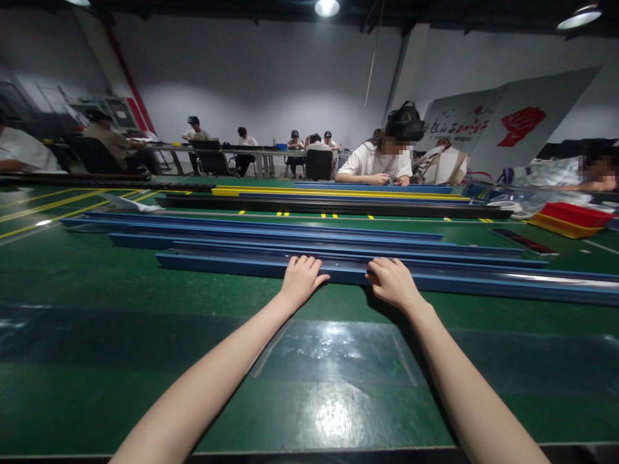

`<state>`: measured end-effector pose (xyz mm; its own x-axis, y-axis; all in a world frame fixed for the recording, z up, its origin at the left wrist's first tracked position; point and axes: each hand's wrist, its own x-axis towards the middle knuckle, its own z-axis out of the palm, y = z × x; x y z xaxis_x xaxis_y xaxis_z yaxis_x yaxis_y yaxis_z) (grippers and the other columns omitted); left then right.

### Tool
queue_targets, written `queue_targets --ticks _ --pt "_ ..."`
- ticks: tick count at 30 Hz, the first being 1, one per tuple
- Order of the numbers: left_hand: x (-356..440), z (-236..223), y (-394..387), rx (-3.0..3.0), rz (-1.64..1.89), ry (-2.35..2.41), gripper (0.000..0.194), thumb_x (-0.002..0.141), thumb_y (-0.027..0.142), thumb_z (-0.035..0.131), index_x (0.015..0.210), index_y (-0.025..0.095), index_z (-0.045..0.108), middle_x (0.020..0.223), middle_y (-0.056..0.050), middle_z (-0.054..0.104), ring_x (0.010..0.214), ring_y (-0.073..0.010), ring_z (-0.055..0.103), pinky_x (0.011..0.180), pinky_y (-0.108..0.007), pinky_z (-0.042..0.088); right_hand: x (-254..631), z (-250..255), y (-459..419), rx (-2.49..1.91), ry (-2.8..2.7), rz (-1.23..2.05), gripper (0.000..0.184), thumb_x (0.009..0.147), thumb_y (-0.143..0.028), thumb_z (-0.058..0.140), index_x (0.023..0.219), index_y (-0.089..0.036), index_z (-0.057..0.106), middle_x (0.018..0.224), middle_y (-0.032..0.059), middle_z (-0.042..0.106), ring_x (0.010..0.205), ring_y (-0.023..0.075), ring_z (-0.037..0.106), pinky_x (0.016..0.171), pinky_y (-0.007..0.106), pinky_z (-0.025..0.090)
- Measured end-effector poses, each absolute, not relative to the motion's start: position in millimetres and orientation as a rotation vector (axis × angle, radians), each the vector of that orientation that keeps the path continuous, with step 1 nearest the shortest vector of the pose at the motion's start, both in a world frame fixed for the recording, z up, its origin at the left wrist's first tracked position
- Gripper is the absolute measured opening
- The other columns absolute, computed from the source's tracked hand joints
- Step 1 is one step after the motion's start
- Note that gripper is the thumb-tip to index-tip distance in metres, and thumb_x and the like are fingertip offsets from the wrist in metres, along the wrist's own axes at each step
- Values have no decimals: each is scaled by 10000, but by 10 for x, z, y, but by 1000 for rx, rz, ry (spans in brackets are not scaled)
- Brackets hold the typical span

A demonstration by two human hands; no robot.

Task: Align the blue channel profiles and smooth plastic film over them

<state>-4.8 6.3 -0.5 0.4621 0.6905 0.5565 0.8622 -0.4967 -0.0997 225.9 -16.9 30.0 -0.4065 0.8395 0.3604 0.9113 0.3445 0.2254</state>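
Both my arms reach forward over a green table. My left hand [302, 278] grips the near edge of a long blue channel strip [217, 264], its fingers over the rim and the thumb along the front. Further right on the same strip, my right hand [393, 281] is curled over the edge, its fingertips partly hidden behind the rim. Just beyond lie more long blue strips [261, 227], roughly parallel and close together. A clear plastic sheet [338, 351] lies flat on the table between my forearms.
Black and yellow strips [348, 193] lie across the table's far side. Toward the right are a red tray [573, 216], a yellow tray and a dark flat object [523, 241]. Opposite me sits a person in a white shirt [372, 161]; several others sit farther back.
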Motion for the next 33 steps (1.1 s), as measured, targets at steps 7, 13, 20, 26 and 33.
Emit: queue_targets --ticks 7,13,20,26,33 --pt "-51 -2 64 -2337 -639 -1308 329 825 465 484 928 163 564 875 -55 623 853 -209 517 740 -332 301 2131 233 -166 -1542 -2365 -618 270 869 -362 375 829 -156 545 839 79 616 801 193 502 702 289 256" --pt "-48 4 62 -2333 -638 -1303 326 825 465 483 917 164 566 869 -52 626 847 -209 517 738 -330 303 1988 156 -129 -1453 -2338 -643 251 861 -381 433 847 -154 539 840 74 607 802 188 496 680 278 269" --pt "-48 -5 62 -2333 -640 -1310 326 825 465 485 921 164 565 873 -53 628 848 -208 521 745 -331 306 1962 171 -106 -1469 -2324 -560 196 859 -337 454 797 -172 538 814 53 596 784 167 492 645 263 272" --pt "-50 -3 58 -2345 -626 -1311 326 830 465 476 924 165 560 892 -54 627 864 -209 521 749 -330 309 1961 236 -97 -1490 -2374 -577 185 853 -303 436 785 -171 546 804 69 600 782 173 495 599 263 260" --pt "-55 9 59 -2365 -644 -1291 324 834 453 479 980 170 542 918 -56 621 879 -204 520 759 -330 310 1950 300 -114 -1536 -2406 -577 192 853 -308 429 786 -170 543 806 63 609 784 169 509 572 268 246"
